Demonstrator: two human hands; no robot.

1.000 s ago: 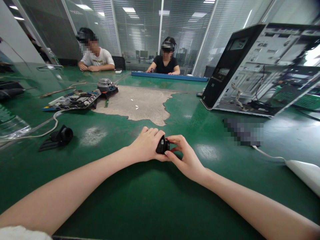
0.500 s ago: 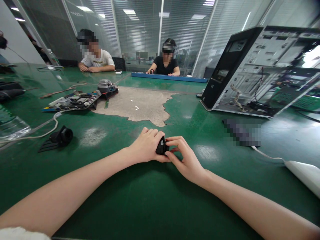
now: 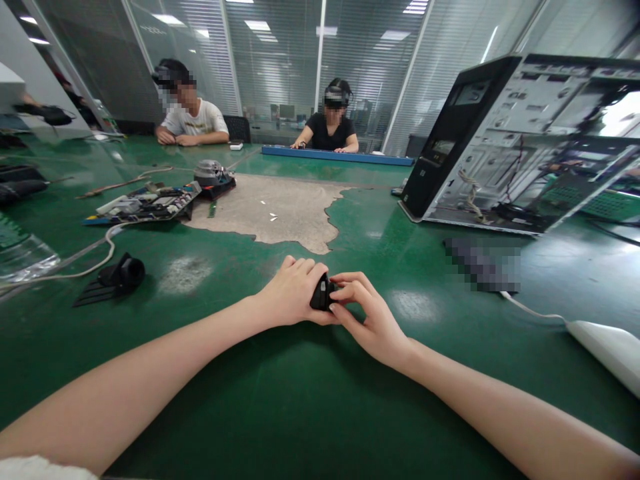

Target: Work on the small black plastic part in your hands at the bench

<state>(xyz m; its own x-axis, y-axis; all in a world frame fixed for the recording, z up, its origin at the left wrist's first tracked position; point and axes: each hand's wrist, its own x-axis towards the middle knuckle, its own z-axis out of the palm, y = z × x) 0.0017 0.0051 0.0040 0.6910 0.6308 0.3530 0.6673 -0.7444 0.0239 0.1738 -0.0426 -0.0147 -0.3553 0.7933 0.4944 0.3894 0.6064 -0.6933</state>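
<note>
In the middle of the green table (image 3: 280, 413) I hold a small black object (image 3: 321, 293) of a rounded blocky shape, with a little pale mark on its face; its exact kind is not clear. My left hand (image 3: 294, 293) is closed around its left side, so much of it is hidden. From the right, my right hand (image 3: 374, 315) pinches its other end with thumb and fingertips, the fingers curved. Away to the left lies a black part with a round lens-like end and a slotted flat foot (image 3: 123, 275), touched by neither hand.
An opened computer case (image 3: 450, 147) stands at the right. A circuit board (image 3: 150, 200) with a metal cooler (image 3: 213, 175) lies at the left, near a water bottle (image 3: 23, 247). A white device (image 3: 605, 350) trails a cable. Two people sit across, behind a blue bar (image 3: 335, 155).
My right fingertips have shifted slightly on the black object's end; my left hand keeps its grip. At the far left edge, a white shape and a hand by a black item have come into view.
</note>
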